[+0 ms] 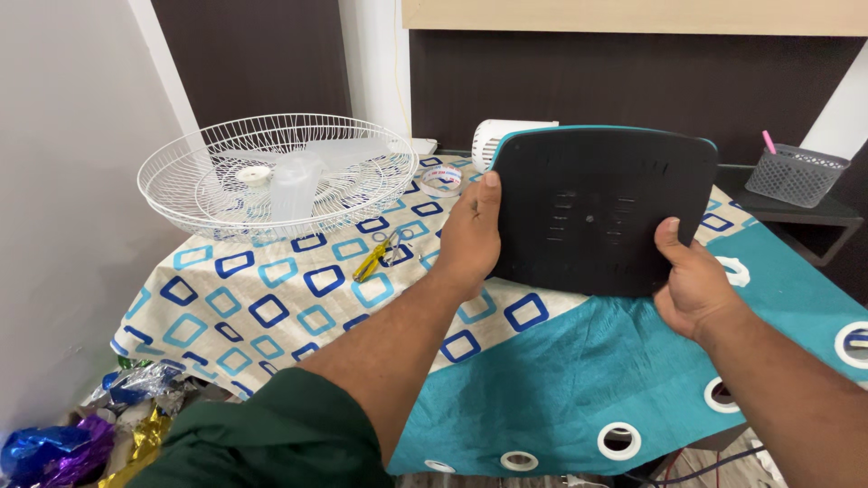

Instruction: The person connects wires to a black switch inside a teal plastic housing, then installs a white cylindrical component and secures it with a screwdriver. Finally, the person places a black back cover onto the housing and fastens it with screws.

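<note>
Clearly lifted off the surface, the dark base plate [601, 210] is held upright in front of the person, its flat underside with rows of small slots and a centre hole facing the camera, a thin teal edge showing along the top. The left hand [468, 237] clamps its left edge, thumb up on the face and fingers wrapped behind; the right hand [692, 289] clamps the lower right corner the same way (both grips are closed firmly on the plate).

Behind it a white ribbed housing [495, 137] peeks out. To the left, the white wire guard [271, 172] lies like a bowl on the patterned cloth [271, 307], with the clear blade [303, 172] resting inside it. A yellow-handled tool [378, 255] and a roll of clear tape [441, 181] lie between the guard and the plate.

As a judgement, the fan already lies in separate pieces, and the plate is joined to nothing; whatever fits onto it is not yet attached. A grey mesh basket [796, 176] sits far right on a dark shelf.
</note>
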